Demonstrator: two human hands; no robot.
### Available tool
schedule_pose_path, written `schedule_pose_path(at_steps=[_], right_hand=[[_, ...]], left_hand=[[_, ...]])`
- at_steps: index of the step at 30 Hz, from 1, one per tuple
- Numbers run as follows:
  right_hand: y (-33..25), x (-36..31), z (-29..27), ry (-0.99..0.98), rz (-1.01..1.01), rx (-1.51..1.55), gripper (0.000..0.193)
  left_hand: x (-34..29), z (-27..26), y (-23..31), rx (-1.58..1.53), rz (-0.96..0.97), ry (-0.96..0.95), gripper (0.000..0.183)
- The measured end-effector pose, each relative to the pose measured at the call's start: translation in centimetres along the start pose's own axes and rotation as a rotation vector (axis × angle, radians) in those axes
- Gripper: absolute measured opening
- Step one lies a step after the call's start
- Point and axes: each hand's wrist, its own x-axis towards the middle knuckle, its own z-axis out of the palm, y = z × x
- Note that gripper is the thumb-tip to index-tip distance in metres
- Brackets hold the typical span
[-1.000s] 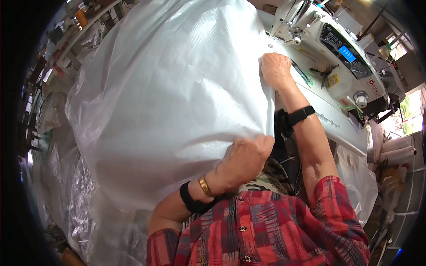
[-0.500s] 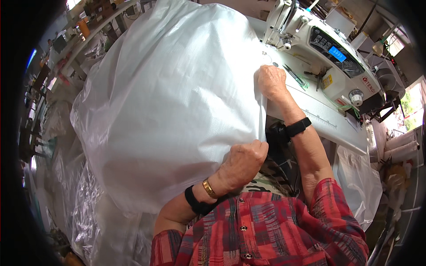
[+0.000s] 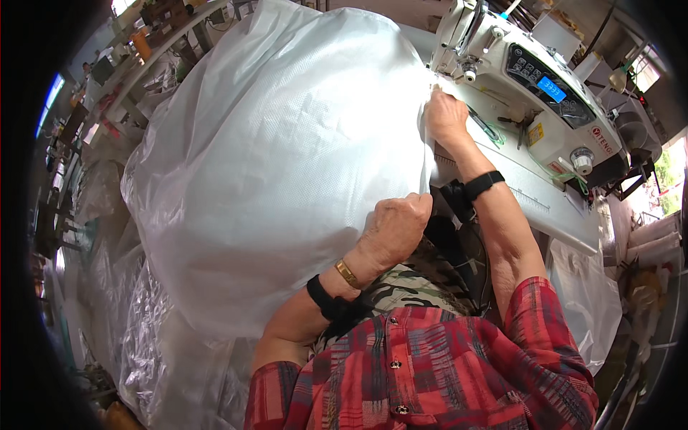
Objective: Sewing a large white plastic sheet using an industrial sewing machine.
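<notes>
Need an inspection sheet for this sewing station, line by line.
Surface: white machine table, ruler marks along its near side.
Work items: white sheet, large and creased; sewing machine, display lit.
Clutter: slim dark tool with green thread on the table.
Hands: left hand grips the sheet's right edge; right hand grips it farther up.
Cables: thin line atop the machine, cable or tube unclear.
Surroundings: crumpled clear plastic at left; bright opening at right.
</notes>
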Motion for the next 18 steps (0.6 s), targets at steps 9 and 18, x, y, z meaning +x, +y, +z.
schedule_pose_path(at_steps=[9, 18], right_hand=[[-0.8, -14.3, -7.0, 0.064, 0.367, 1.094, 0.018], [-5.4, -24.8, -6.7, -0.889, 0.508, 1.771, 0.048]], left_hand=[[-1.6, 0.0, -0.4, -0.19, -0.164, 0.123, 0.013], [-7.0, -1.4, -0.3, -0.211, -0.26, 0.162, 0.018]])
